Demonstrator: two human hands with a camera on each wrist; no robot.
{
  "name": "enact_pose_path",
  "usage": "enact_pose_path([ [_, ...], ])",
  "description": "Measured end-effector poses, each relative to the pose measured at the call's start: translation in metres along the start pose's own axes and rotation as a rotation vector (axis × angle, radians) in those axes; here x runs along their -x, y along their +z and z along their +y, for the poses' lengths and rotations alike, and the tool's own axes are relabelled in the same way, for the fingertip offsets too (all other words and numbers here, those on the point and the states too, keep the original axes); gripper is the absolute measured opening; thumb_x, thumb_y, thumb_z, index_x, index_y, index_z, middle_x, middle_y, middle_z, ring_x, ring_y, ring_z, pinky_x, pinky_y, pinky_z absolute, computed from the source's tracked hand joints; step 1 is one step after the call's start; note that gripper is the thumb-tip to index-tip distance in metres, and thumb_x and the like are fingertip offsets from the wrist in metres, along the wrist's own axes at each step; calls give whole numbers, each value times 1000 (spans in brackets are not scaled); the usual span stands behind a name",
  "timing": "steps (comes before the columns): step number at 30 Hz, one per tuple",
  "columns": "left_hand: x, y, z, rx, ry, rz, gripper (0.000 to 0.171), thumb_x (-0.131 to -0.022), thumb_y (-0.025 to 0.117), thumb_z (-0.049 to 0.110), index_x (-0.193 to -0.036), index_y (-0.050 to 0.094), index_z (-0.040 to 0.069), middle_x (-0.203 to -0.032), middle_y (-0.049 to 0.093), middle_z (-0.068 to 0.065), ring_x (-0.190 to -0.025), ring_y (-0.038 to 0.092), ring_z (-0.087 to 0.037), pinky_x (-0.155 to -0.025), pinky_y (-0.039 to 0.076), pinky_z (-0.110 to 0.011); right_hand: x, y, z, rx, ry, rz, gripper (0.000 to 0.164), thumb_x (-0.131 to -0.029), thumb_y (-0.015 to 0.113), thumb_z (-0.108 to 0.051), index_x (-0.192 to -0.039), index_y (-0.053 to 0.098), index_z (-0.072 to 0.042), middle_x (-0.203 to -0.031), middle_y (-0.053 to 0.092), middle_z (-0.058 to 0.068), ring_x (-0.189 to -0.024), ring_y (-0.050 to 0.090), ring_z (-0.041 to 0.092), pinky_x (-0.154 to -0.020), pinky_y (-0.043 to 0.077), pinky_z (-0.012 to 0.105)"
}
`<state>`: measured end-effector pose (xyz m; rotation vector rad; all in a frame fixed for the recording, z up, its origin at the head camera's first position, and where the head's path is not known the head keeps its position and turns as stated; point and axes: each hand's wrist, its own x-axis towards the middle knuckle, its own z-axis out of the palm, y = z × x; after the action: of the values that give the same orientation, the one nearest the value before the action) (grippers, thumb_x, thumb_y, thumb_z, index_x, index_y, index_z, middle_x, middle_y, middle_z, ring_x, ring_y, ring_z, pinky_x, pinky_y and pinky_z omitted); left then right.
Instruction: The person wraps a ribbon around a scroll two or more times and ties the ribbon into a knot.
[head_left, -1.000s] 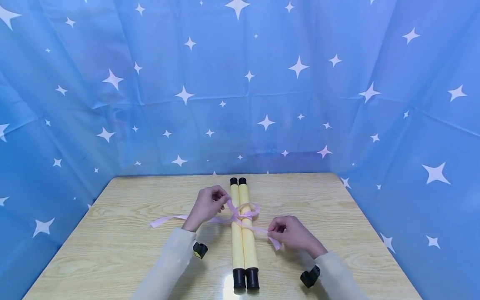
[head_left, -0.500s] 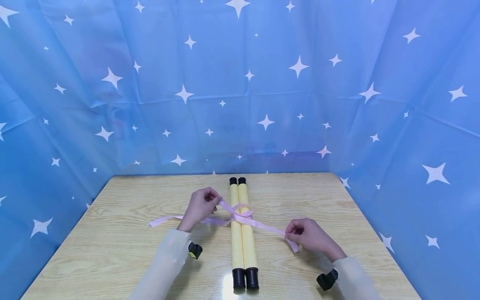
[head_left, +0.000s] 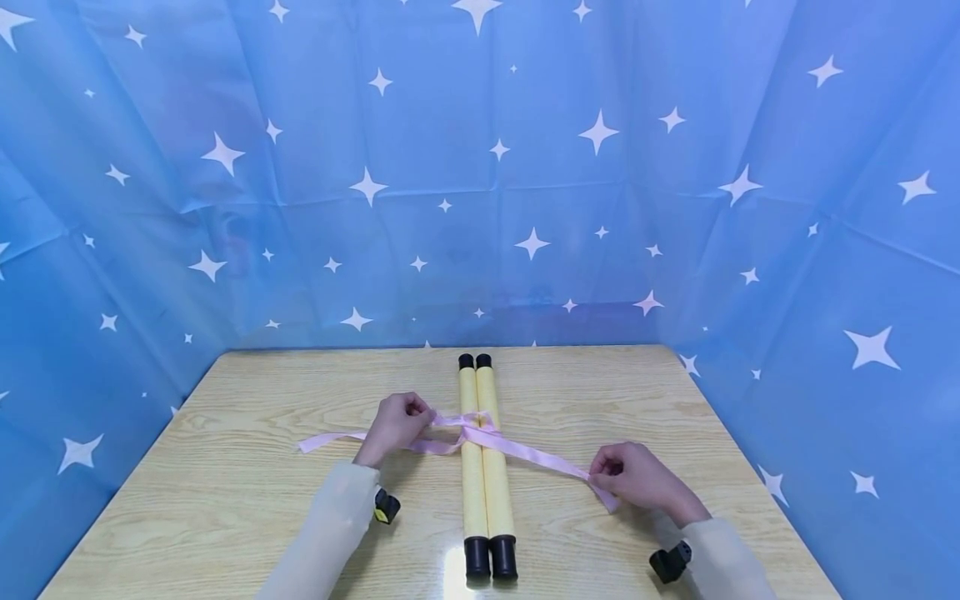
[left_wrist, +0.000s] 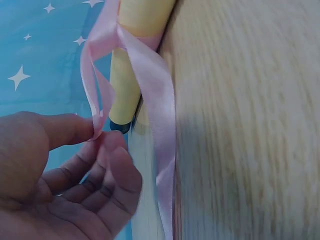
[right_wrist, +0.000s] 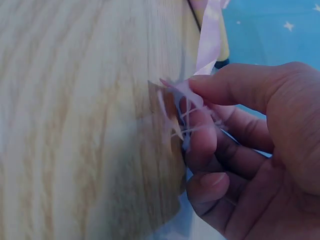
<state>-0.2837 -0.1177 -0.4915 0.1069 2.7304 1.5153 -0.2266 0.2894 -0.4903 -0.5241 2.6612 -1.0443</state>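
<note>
Two yellow tubes point(head_left: 472, 492) with black end caps lie side by side on the table, pointing away from me. A pink ribbon point(head_left: 525, 453) is wrapped round their middle and crossed on top. My left hand point(head_left: 397, 425) pinches a folded loop of the ribbon between thumb and fingertip, left of the tubes; the left wrist view shows this loop point(left_wrist: 91, 85) and a loose tail point(left_wrist: 159, 95) hanging beside it. Out to the right, my right hand point(head_left: 637, 479) pinches the other ribbon end, whose frayed tip point(right_wrist: 187, 107) sticks out past the fingers in the right wrist view.
The wood-grain table point(head_left: 225, 500) reaches back to a blue curtain point(head_left: 420, 167) with white stars, which also hangs along both sides. A loose ribbon tail point(head_left: 330, 440) lies on the table at the left. Each wrist carries a small black camera point(head_left: 670, 562).
My right hand has moved right and slightly toward me, drawing its ribbon end out straight. The left hand has shifted left and lower, and the loops over the tubes have become smaller.
</note>
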Motion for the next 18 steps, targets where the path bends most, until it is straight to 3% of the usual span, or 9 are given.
enact_pose_path([
  [4, 2, 0, -1, -59, 9, 6, 11, -96, 69, 16, -91, 70, 7, -81, 67, -7, -66, 57, -16, -59, 47, -29, 0, -2, 0, 5, 19, 12, 7, -96, 71, -19, -92, 72, -14, -83, 66, -1, -72, 57, 8, -63, 47, 23],
  [10, 6, -1, 13, -143, 131, 56, 10, -96, 72, 19, -96, 71, 8, -92, 67, -6, -77, 59, -16, -65, 49, -28, -12, -1, -6, 25, 41, 92, 6, -97, 70, -23, -97, 71, -17, -88, 66, -3, -78, 59, 10, -68, 50, 23],
  [18, 11, 14, 36, -163, 331, -74, 15, -92, 76, 13, -105, 75, 5, -97, 65, -3, -80, 57, -13, -66, 50, -24, -44, 5, -30, -8, 6, 133, 15, -97, 68, -18, -109, 70, -10, -91, 67, -1, -80, 59, 15, -68, 50, 25],
])
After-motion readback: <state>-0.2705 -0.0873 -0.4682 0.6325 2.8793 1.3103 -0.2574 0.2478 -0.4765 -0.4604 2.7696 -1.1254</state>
